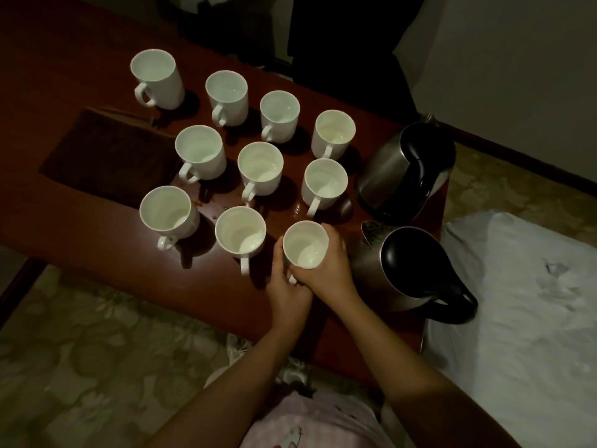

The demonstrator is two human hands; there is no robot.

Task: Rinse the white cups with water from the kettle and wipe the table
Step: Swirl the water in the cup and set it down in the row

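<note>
Gripping the nearest white cup point(306, 245) with both hands — left hand point(288, 291) curling fingers round its near side by the handle, right hand point(329, 268) wrapping its right wall. Standing upright at the near right of the wooden table point(97, 231), just beside the near kettle point(407, 270) — far kettle point(403, 169) behind. Sitting in rows further back, nine other cups point(261, 168). Lying left, a dark cloth point(106, 160).
</note>
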